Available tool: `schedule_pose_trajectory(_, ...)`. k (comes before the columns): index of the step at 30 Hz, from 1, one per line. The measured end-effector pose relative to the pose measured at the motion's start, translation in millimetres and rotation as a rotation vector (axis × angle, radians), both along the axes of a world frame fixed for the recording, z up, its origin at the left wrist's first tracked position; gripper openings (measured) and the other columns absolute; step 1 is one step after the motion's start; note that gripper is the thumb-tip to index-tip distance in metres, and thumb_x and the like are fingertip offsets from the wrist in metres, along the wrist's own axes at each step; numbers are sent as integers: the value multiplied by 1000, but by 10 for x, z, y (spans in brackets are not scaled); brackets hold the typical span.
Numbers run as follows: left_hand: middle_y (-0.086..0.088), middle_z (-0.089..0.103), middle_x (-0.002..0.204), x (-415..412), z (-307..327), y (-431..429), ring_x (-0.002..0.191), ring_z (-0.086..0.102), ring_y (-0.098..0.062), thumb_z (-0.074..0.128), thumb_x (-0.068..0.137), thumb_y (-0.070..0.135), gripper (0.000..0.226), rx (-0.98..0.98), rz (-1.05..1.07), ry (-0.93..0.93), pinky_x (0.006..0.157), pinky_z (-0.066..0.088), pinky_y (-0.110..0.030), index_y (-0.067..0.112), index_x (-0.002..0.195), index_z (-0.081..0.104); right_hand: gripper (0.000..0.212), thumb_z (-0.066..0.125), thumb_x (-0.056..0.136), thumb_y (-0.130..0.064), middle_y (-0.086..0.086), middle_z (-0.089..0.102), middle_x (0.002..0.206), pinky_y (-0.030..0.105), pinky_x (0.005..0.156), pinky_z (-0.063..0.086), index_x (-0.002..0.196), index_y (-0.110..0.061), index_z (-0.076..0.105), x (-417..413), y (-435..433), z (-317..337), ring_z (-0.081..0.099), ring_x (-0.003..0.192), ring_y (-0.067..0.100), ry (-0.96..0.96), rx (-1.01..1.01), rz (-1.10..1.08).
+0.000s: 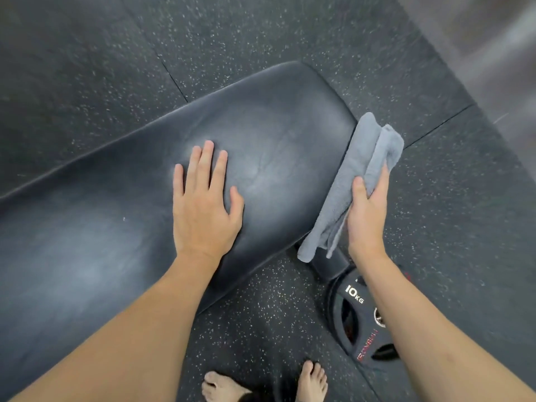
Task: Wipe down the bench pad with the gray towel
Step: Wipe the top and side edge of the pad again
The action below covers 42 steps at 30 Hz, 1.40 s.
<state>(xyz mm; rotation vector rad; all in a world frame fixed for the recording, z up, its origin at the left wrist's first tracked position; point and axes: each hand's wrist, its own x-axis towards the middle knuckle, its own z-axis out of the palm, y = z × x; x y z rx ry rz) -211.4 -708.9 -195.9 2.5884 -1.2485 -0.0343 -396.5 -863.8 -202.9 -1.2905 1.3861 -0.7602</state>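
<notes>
Bench pad (261, 134), smooth dark creased vinyl with rounded corners, runs from the lower left toward the frame's centre over speckled rubber flooring (87, 68). The left hand (203, 210) lies flat on it, fingers spread. The right hand (367, 216) grips the folded, fluffy gray towel (356, 175) against the pad's right end, above a black 10 kg weight plate (359, 323).

I see soft, even light from overhead, fairly dim, with no hard shadows. Left of where my right hand (367, 216) grips the towel (352, 184), the pad (275, 120) shows pale, diffuse sheen, and more of it far left. The floor (87, 68) beyond the grip smears with motion blur, worst at the top right corner. Edges bow from the wide lens. My hands look reasonably sharp.
</notes>
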Motion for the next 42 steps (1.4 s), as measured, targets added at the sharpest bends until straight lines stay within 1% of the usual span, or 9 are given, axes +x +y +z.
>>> schedule_pose_trajectory(6, -10, 30, 162, -13, -1, -12, 152, 23, -26, 39, 98, 28, 56, 9, -4, -5, 123, 18, -51, 11, 151, 37, 48, 42, 103, -30, -12, 49, 150, 38, 117, 36, 150, -32, 40, 34, -235, 0, 46, 137, 5, 175, -69, 21)
schedule_pose_trajectory(10, -10, 27, 164, -6, 7, -20, 153, 20, -27, 38, 98, 28, 57, 61, 3, -13, 123, 18, -51, 11, 152, 34, 34, 45, 104, -27, -21, 64, 117, 17, 94, 46, 137, -27, 55, 14, -474, 55, 58, 106, -11, 188, -65, 91)
schedule_pose_trajectory(14, -11, 27, 164, 39, 60, -67, 153, 21, -28, 41, 96, 26, 57, 54, -20, -3, 122, 17, -53, 10, 150, 39, 24, 47, 104, -26, -24, 64, 108, 3, 79, 41, 123, -34, 60, -48, -658, 98, 56, 94, -18, 264, -45, 233)
schedule_pose_trajectory(18, -13, 22, 165, 485, 58, 6, 153, 16, -31, 40, 95, 30, 59, 60, 261, -17, 122, 11, -56, 10, 151, 36, 19, 46, 103, -28, -15, 66, 98, 23, 82, 45, 109, -30, 64, 173, -1053, 212, 59, 92, 2, 389, -58, 424)
schedule_pose_trajectory(21, -13, 17, 166, 593, 15, 13, 153, 13, -33, 32, 95, 36, 65, 120, 388, -9, 121, 10, -59, 12, 155, 27, 24, 44, 104, -30, -4, 67, 102, 34, 81, 41, 114, -21, 64, 569, -1327, 249, 59, 100, 21, 461, -120, 568)
schedule_pose_trajectory(31, -11, 18, 166, 609, -13, 19, 153, 13, -32, 34, 94, 37, 66, 164, 367, 10, 121, 11, -58, 13, 155, 27, 33, 36, 103, -38, 3, 67, 117, 41, 87, 43, 120, -25, 61, 1728, -1720, 155, 59, 110, 31, 675, -462, 928)
schedule_pose_trajectory(34, -12, 18, 166, 621, -24, 23, 153, 13, -33, 33, 95, 37, 65, 158, 368, 3, 121, 11, -58, 12, 155, 27, 38, 36, 104, -36, -3, 60, 137, 40, 101, 40, 135, -31, 57, 1658, -1657, 123, 51, 129, 24, 601, -572, 996)
schedule_pose_trajectory(36, -12, 19, 166, 627, -21, 30, 153, 13, -33, 33, 96, 37, 64, 140, 349, 11, 122, 11, -58, 13, 155, 28, 49, 30, 104, -43, 2, 51, 151, 49, 114, 33, 144, -24, 51, 1663, -1479, 144, 40, 141, 36, 630, -649, 1056)
schedule_pose_trajectory(42, -2, 29, 163, 733, 197, 231, 153, 15, -17, 39, 101, 30, 51, -264, 352, 512, 124, 0, -32, 12, 148, 41, 49, 43, 104, -31, 11, 31, 164, 57, 123, 18, 151, -15, 44, 1587, 205, 184, 21, 150, 46, 594, -786, 1257)
